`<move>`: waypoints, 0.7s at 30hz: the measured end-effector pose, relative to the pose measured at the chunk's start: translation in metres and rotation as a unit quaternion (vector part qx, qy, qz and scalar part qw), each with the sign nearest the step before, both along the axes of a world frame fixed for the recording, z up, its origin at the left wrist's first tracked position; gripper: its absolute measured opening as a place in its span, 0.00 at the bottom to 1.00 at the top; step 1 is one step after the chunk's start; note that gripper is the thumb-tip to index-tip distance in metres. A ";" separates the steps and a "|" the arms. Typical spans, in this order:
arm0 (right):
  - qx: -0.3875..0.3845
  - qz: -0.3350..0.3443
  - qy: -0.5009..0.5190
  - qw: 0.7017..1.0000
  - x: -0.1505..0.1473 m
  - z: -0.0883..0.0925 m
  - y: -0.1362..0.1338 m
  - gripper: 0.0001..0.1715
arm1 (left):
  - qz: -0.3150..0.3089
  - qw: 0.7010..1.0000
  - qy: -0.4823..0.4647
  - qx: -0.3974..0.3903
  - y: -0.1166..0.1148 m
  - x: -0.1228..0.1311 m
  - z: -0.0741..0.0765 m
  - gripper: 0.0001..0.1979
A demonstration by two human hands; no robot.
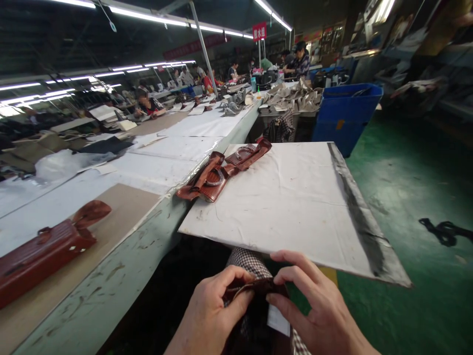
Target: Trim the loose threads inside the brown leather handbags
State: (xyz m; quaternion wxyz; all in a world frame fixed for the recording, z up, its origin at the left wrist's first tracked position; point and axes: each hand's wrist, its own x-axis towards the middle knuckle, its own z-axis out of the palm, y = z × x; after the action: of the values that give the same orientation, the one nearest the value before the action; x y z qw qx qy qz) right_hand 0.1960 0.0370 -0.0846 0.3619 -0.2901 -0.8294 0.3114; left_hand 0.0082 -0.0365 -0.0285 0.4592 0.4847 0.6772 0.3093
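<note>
Low in front of me, over my lap, is a dark brown leather bag (260,286), mostly hidden by my hands and by shadow. My left hand (214,308) pinches its upper edge between thumb and bent fingers. At the right end of that same edge, my right hand (320,303) grips with thumb and middle finger, its index finger raised. A white label (278,320) shows on the bag's dark inside. Just beyond my hands stands a white-covered board (281,212), with reddish-brown bag pieces with handles (216,180) lying at its left side.
A long workbench (177,148) runs along the left and carries a reddish-brown bag (44,254) on a tan sheet (125,202). Behind the board are a blue bin (343,116) and a heap of grey-beige pieces (291,96). Black straps (445,230) lie on the green floor. People work farther back.
</note>
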 end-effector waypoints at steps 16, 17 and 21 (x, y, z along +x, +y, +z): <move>-0.401 0.072 0.094 0.908 -0.012 -0.008 0.028 0.10 | -0.044 0.997 0.060 0.011 0.017 -0.009 -0.007 0.08; -0.413 0.076 0.101 0.902 -0.011 -0.006 0.028 0.10 | -0.047 0.997 0.066 0.013 0.018 -0.009 -0.007 0.08; -0.411 0.085 0.096 0.903 -0.009 0.000 0.024 0.09 | -0.062 0.992 0.111 0.016 0.021 -0.005 -0.004 0.06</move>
State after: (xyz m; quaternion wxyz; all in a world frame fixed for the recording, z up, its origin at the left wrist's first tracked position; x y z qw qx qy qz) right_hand 0.1870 0.0607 -0.0848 0.2604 -0.3101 -0.6109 0.6803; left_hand 0.0035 -0.0152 -0.0321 0.3914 0.5640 0.6880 0.2351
